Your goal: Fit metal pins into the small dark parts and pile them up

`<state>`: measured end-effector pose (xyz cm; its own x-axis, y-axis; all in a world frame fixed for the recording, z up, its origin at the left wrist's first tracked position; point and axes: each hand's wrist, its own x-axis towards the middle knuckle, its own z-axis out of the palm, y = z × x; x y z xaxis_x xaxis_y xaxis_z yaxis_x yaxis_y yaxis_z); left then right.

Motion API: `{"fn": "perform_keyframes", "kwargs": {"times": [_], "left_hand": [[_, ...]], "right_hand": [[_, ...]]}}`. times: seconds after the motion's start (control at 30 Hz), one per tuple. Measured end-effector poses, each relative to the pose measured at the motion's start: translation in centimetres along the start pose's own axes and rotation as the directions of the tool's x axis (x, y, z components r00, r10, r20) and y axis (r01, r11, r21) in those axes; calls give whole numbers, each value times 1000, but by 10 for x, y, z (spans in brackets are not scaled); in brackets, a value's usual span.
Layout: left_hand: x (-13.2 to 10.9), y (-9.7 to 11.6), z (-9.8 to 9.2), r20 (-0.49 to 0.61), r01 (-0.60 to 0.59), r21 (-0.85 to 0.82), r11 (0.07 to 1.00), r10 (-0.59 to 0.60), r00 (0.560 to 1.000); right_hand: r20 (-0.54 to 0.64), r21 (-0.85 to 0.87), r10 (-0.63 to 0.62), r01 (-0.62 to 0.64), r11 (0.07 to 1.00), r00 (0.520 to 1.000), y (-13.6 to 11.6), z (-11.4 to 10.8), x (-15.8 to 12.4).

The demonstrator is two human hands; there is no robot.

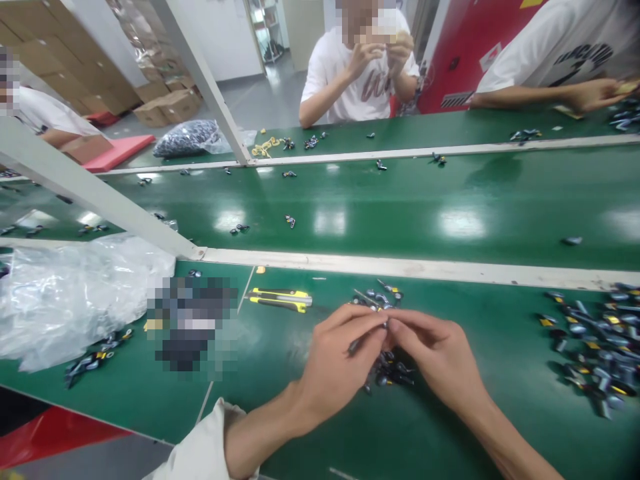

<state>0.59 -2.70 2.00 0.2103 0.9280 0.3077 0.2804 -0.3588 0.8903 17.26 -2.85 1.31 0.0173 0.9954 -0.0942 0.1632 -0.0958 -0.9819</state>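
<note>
Between left hand and right hand, one dark part, half-hidden

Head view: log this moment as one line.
left hand: holds small dark part | right hand: touches it | nearby: parts pile; yellow utility knife

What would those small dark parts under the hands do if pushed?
The small dark parts would probably slide or roll on the glossy green belt. They look stiff, holding shape in the heap, and likely light, since fingertips alone hold one.

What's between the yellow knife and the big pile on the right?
The left hand, right hand and a small heap of dark parts, seen in the head view.
</note>
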Motion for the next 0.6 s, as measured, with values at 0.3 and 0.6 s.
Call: {"fn": "perform_keyframes", "kwargs": {"times": [0.3,0.6], "left_hand": [[-5,2,2,-66,-82,34,996,85,994],[-3,3,0,-59,27,-55,998,-31,998]], "right_hand": [[-49,2,-58,59,998,997,2,9,-5],[-1,172,68,-66,983,998,-1,10,-2]]}}
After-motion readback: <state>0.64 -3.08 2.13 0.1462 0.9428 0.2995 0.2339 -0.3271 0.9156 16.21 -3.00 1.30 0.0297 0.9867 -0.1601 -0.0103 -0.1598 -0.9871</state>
